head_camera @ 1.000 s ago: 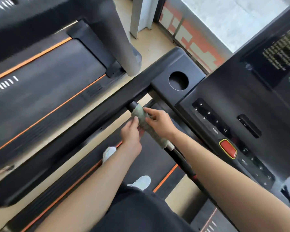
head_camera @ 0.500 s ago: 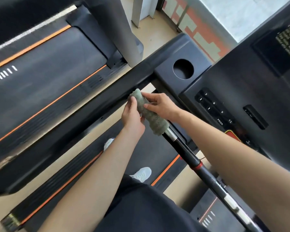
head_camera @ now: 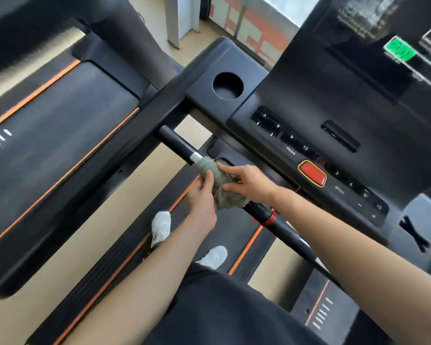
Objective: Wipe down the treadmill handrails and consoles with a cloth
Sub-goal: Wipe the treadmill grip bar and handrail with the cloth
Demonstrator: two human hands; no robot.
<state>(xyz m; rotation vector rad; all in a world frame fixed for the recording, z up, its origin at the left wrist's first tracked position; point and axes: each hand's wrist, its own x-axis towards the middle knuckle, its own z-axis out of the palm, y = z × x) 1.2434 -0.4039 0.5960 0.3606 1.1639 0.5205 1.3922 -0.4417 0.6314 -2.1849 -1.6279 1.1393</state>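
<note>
A: Item one, the cloth (head_camera: 218,188). Where is it?

B: Grey-green, bunched round the front bar (head_camera: 174,143), roughly midway between the bar's 10 o'clock end and the red ring (head_camera: 269,219) at 4 o'clock of the cloth.

A: Item two, the hands.

B: Left hand (head_camera: 203,195): fingers curled round the cloth from the 7 o'clock side, gripping cloth and bar together. Right hand (head_camera: 249,183): laid over it from 3 o'clock, fingers only partly bent, thumb pinching the cloth against the bar. Both have hold of the cloth and nothing else.

A: Item three, surfaces in hand.

B: The front bar only. A bare stretch with a silver band shows at 10 o'clock of the cloth, and more bar runs on past the red ring towards 4 o'clock.

A: Item four, surfaces outstanding?

B: The console (head_camera: 296,100) at 2 o'clock, with its red button (head_camera: 312,173) and cup holder (head_camera: 227,85), and the broad side rail (head_camera: 85,188) running off to 8 o'clock. The cloth touches none of them. No streaks or damp marks show, so I cannot tell whether any were wiped.

A: Estimate?

B: Mid-task, I judge: one rail under the cloth, console likely to come.
</note>
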